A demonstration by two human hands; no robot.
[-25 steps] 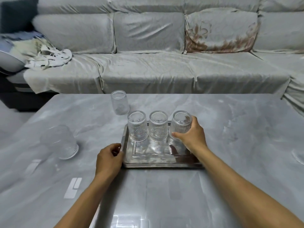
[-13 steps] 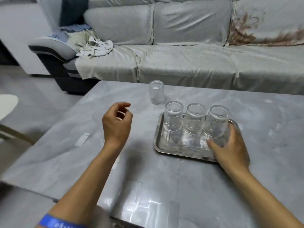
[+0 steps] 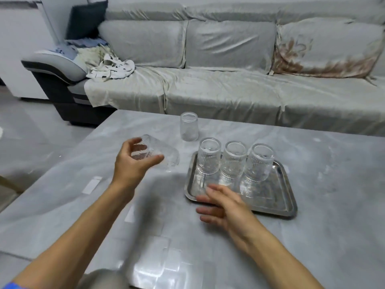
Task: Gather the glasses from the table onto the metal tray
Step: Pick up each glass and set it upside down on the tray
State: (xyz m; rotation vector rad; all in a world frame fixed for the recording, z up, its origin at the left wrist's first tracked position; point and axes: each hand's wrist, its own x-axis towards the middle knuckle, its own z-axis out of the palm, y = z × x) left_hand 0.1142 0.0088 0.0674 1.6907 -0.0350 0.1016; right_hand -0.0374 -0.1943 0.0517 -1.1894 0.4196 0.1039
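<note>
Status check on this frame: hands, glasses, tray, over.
Left hand gripping a tilted glass above the table. Right hand open, empty, at the metal tray's near edge. Three glasses on tray; one glass behind it. Nothing blocking.

The desk [image 3: 312, 236] under my arms is pale grey with cloudy white marbling. The tray [image 3: 279, 197] is shiny silver metal. On it, three clear glasses [image 3: 233, 159] carry fine vertical ribbing; the glass in my left hand [image 3: 133, 165] is clear and ribbed too, while the lone glass [image 3: 189, 127] beyond looks plain and faintly frosted. The sofa [image 3: 229, 90] wears a light grey cover, one cushion [image 3: 325, 49] printed with brownish-red flowers, beside a dark navy pillow [image 3: 85, 19].
</note>
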